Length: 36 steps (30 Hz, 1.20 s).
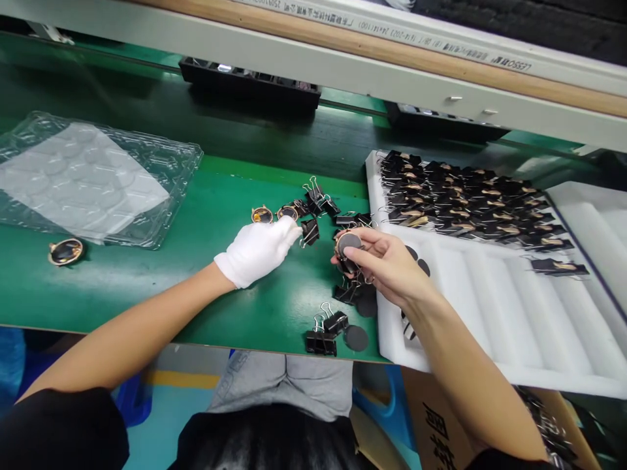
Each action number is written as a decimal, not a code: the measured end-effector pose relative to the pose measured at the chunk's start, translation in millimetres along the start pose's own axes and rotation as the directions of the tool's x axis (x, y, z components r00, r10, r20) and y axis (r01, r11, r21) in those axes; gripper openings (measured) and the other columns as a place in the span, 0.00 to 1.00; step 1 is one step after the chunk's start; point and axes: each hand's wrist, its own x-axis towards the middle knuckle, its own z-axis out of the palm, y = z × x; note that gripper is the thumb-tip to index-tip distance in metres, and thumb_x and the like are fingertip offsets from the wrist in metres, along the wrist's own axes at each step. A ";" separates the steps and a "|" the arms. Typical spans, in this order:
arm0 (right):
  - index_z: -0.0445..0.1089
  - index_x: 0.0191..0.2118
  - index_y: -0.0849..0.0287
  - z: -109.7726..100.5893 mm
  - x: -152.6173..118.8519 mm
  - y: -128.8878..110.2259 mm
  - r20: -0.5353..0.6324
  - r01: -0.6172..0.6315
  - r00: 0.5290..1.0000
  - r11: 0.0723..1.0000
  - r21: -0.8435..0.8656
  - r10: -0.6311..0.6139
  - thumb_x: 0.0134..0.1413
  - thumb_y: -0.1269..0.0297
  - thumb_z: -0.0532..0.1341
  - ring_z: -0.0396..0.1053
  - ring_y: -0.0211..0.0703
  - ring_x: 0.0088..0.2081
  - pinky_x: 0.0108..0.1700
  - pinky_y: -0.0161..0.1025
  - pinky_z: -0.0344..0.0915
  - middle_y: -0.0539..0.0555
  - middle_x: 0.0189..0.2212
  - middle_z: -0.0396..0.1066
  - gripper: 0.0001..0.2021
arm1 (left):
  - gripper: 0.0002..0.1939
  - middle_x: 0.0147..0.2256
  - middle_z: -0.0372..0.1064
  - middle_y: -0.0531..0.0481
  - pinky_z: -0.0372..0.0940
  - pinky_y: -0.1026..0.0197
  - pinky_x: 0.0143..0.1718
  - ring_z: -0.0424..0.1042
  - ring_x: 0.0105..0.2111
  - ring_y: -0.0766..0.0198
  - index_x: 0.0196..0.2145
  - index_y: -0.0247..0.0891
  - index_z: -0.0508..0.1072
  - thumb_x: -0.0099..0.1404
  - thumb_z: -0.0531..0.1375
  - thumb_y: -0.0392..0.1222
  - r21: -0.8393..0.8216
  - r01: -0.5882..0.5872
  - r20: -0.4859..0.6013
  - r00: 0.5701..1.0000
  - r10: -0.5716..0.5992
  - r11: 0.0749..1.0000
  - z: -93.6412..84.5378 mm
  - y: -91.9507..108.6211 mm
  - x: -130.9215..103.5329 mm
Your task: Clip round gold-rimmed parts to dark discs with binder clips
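My left hand (259, 251), in a white glove, has its fingers drawn together on the near edge of a gold-rimmed watch case (287, 213). A second watch case (262, 215) lies just left of it. My bare right hand (386, 261) grips another watch case (339, 243) with a dark round pad (349, 244) on its face, the thumb pressing the pad. Black binder clips (313, 196) lie between and beyond the hands. More binder clips (322, 341) and a loose round pad (356, 338) are near the table's front edge.
A white foam tray (455, 261) at right holds rows of clipped pieces (460, 196). At left is a clear plastic tray (181, 176) with a white sheet (83, 176); a lone watch case (66, 251) lies before it. A rail (294, 39) crosses the back.
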 end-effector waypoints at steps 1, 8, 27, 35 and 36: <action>0.80 0.41 0.54 -1.0 -0.6 0.7 0.046 0.042 0.998 0.998 -0.037 -0.040 0.51 0.60 0.76 0.78 0.42 0.36 0.34 0.36 0.73 0.52 0.37 0.79 0.12 | 0.19 0.27 0.73 0.49 0.54 0.60 0.28 0.70 0.24 0.62 0.38 0.36 0.74 0.78 0.49 0.48 -0.116 -0.011 -0.023 1.000 0.008 0.993 -1.7 -0.1 -2.6; 0.82 0.40 0.53 -0.2 -5.3 0.5 0.315 0.135 0.946 0.972 -0.190 -0.070 0.56 0.60 0.73 0.61 0.54 0.69 0.67 0.53 0.62 0.56 0.37 0.81 0.07 | 0.19 0.20 0.63 0.58 0.54 0.63 0.28 0.59 0.21 0.71 0.26 0.38 0.67 0.75 0.54 0.46 -0.485 -0.179 -0.150 0.981 0.120 0.856 -3.6 7.5 -9.8; 0.82 0.45 0.54 -1.5 -7.2 -4.8 0.180 0.102 0.982 0.962 -0.253 -0.057 0.57 0.57 0.73 0.79 0.45 0.42 0.46 0.44 0.76 0.57 0.52 0.78 0.12 | 0.21 0.19 0.65 0.53 0.46 0.59 0.25 0.63 0.21 0.65 0.22 0.39 0.69 0.71 0.53 0.48 -0.304 0.123 0.128 0.988 -0.087 0.945 -4.0 17.3 -7.8; 0.83 0.44 0.53 -0.8 -5.8 0.5 0.292 0.203 0.950 0.926 -0.319 -0.107 0.60 0.55 0.71 0.77 0.51 0.52 0.58 0.51 0.73 0.56 0.44 0.82 0.10 | 0.24 0.20 0.64 0.57 0.56 0.64 0.27 0.62 0.21 0.70 0.24 0.38 0.67 0.74 0.53 0.53 -0.725 -0.013 0.115 0.984 0.139 0.689 -21.2 13.2 -8.3; 0.83 0.44 0.53 0.1 -6.2 1.2 0.293 0.200 0.950 0.931 -0.305 -0.108 0.60 0.56 0.71 0.78 0.50 0.48 0.55 0.50 0.74 0.56 0.44 0.82 0.11 | 0.25 0.19 0.61 0.56 0.53 0.63 0.26 0.59 0.21 0.70 0.21 0.38 0.64 0.73 0.53 0.54 -0.664 -0.071 0.066 0.986 0.153 0.745 -20.0 13.6 -9.2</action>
